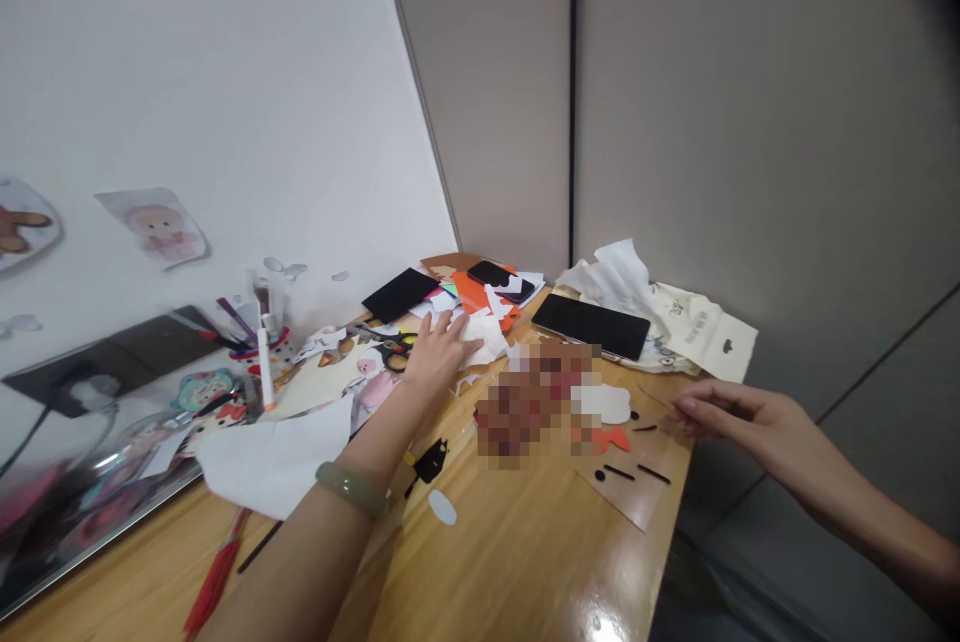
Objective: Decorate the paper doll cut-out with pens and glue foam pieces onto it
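Observation:
My left hand [439, 352] reaches to the paper pile, its fingers spread over a crumpled white paper [486, 337], beside black-handled scissors [395, 352]. Off the table's right edge, my right hand [709, 410] is closed in a pinch; what it holds, if anything, is too small to make out. Near it lie an orange cutout [611, 439], a white rounded cutout [606, 403] and several small black pieces [619, 472], some on a clear sheet [626, 502]. A blurred reddish-brown item [517, 412] sits mid-table.
A black phone [592, 325] lies by cream packaging [697, 332] at the back right. Another phone [501, 279] rests on coloured papers. A white marker [266, 369] stands at left. A black cutout [431, 462], a white oval [442, 507] and a red tassel [214, 587] lie nearer.

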Demonstrator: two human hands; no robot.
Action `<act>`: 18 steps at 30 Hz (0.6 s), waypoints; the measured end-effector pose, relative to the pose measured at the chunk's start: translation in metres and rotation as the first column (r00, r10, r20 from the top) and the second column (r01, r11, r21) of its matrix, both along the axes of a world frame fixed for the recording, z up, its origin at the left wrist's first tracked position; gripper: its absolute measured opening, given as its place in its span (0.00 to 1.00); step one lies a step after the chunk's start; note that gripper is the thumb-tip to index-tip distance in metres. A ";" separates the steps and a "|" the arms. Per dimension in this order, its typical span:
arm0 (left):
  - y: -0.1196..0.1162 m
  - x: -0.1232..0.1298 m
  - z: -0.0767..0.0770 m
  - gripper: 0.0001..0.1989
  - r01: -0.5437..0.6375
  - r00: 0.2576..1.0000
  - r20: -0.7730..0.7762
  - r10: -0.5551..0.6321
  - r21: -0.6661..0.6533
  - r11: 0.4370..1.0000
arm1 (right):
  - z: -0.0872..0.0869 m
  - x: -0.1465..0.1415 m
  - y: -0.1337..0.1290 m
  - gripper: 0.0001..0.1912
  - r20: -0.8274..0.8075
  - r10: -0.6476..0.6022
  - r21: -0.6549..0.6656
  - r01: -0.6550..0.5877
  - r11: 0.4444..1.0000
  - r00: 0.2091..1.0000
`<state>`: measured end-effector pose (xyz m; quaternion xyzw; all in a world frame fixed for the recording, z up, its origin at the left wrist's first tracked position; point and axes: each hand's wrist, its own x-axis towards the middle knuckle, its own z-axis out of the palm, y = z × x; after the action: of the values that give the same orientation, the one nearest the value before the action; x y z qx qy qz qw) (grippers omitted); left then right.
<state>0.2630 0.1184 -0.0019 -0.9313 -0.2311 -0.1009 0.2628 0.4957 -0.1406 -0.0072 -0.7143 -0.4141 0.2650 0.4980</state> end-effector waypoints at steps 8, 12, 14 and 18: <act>-0.003 -0.005 0.005 0.16 0.153 0.985 -0.064 -0.159 -0.085 0.984 | 0.008 -0.003 -0.003 0.16 0.014 0.043 -0.003 -0.043 0.999 0.999; -0.002 -0.015 0.014 0.13 0.160 0.987 0.020 -0.162 -0.302 0.940 | 0.004 0.001 -0.002 0.16 0.039 0.079 -0.005 -0.079 0.997 0.996; -0.002 -0.018 0.019 0.12 0.127 0.992 0.048 -0.117 -0.334 0.934 | 0.003 0.001 -0.001 0.16 0.036 0.088 -0.005 -0.088 0.996 0.995; -0.008 -0.007 0.026 0.16 0.046 0.982 0.187 0.030 -0.391 0.919 | 0.004 -0.001 -0.003 0.16 0.030 0.104 -0.001 -0.104 0.995 0.994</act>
<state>0.2562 0.1101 0.0237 -0.9521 -0.2668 -0.1416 0.0469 0.4951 -0.1440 -0.0034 -0.6956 -0.4581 0.2799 0.4774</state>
